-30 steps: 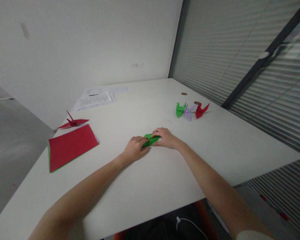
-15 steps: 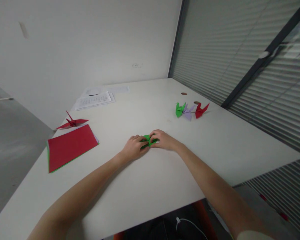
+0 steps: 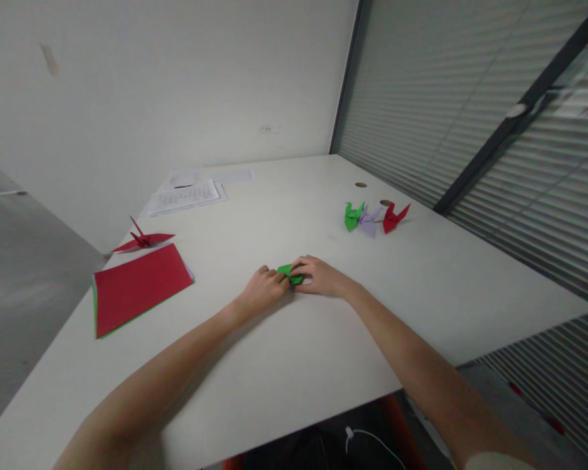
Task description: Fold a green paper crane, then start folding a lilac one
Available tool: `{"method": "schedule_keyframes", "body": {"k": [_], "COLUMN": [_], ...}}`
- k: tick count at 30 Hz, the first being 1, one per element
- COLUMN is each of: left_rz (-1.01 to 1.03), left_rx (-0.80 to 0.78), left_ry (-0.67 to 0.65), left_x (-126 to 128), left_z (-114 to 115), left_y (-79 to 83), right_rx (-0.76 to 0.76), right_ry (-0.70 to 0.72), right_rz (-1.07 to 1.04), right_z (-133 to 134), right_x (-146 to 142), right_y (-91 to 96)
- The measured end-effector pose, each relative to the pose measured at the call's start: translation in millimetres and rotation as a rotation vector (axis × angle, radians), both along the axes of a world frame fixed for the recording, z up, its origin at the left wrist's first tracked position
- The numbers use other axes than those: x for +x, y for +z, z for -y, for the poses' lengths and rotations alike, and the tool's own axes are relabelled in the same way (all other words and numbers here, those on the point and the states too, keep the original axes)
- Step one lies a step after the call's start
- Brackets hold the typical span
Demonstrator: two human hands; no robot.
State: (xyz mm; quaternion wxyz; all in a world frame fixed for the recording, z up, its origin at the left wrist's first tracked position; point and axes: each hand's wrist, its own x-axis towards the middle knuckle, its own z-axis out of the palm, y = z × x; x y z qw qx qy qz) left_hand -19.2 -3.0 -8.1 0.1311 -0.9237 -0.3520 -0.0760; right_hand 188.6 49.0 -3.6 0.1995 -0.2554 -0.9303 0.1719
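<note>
The left hand (image 3: 262, 290) and the right hand (image 3: 321, 277) meet fingertip to fingertip on the white table (image 3: 298, 365), both curled down and pinching a small green folded paper (image 3: 290, 274), which lies flat on the tabletop between them; little of it shows past the fingers. Nothing lies close around the hands. Well to the left sits a stack of red sheets (image 3: 140, 287) with a green edge showing beneath, and just behind it a red paper crane (image 3: 142, 240). Farther right stand three folded figures in a row, touching: green (image 3: 353, 215), lilac (image 3: 370, 220), red (image 3: 394, 217). At the back lie printed pages (image 3: 186, 196); their text is too small to read.
</note>
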Motion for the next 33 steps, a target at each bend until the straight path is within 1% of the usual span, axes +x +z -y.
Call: {"method": "schedule_keyframes", "body": {"k": [3,5,6,7,9,11,12,13,14,15,17,18,19,20,22,23,24,27,28,31,33], "left_rz": [0.122,0.292,0.414,0.583,0.985,1.338,1.465,1.543,1.598,1.623,1.575,1.490,1.357,1.191,0.856,0.713,0.598,0.368,0.320,0.239,0.220], "left_rx": [-0.087,-0.186,-0.245,-0.290,-0.396,-0.528,-0.570,-0.598,-0.581,-0.527,-0.332,-0.236,-0.193,-0.187,-0.255,-0.289,-0.291,-0.246,-0.230,-0.185,-0.157], "left_ry": [0.047,0.093,0.120,0.158,0.240,0.270,0.283,0.296,0.327,0.370,0.467,0.482,0.449,0.378,0.189,0.121,0.087,0.051,0.053,0.084,0.094], "left_x": [-1,-3,-4,-6,-13,-20,-23,-25,-27,-27,-25,-22,-19,-16,-8,-5,-2,1,0,-4,-7], "left_z": [-1,-3,-5,-8,-15,-23,-27,-31,-33,-34,-34,-32,-30,-26,-18,-15,-11,-4,-4,-6,-8], "left_y": [3.8,10.3,14.8,19.9,30.4,38.6,40.9,41.7,41.1,39.1,32.6,28.7,24.9,21.2,14.7,11.9,9.3,2.9,1.4,-0.7,-1.1], "right_rx": [0.056,0.066,0.059,0.047,-0.003,-0.117,-0.207,-0.316,-0.435,-0.551,-0.741,-0.799,-0.831,-0.836,-0.796,-0.764,-0.731,-0.589,-0.509,-0.203,-0.061], "right_ry": [0.005,-0.007,-0.015,-0.029,-0.090,-0.204,-0.274,-0.337,-0.384,-0.418,-0.456,-0.471,-0.487,-0.506,-0.540,-0.548,-0.547,-0.487,-0.456,-0.350,-0.263], "right_rz": [0.033,0.026,-0.004,-0.059,-0.239,-0.468,-0.580,-0.678,-0.758,-0.816,-0.842,-0.810,-0.752,-0.683,-0.547,-0.485,-0.428,-0.249,-0.192,-0.064,0.000], "right_z": [0,-1,-1,-2,-5,-8,-10,-11,-13,-13,-13,-12,-11,-10,-8,-7,-6,-4,-3,0,1], "right_x": [-2,-3,-2,-2,-1,-1,-2,-2,-3,-4,-7,-8,-10,-11,-14,-15,-15,-14,-12,-7,-4], "right_y": [0.5,1.4,2.2,3.3,6.0,8.3,8.6,8.3,7.2,5.2,-0.8,-4.3,-8.0,-11.3,-16.4,-17.7,-18.2,-14.6,-12.2,-4.2,-0.6]}}
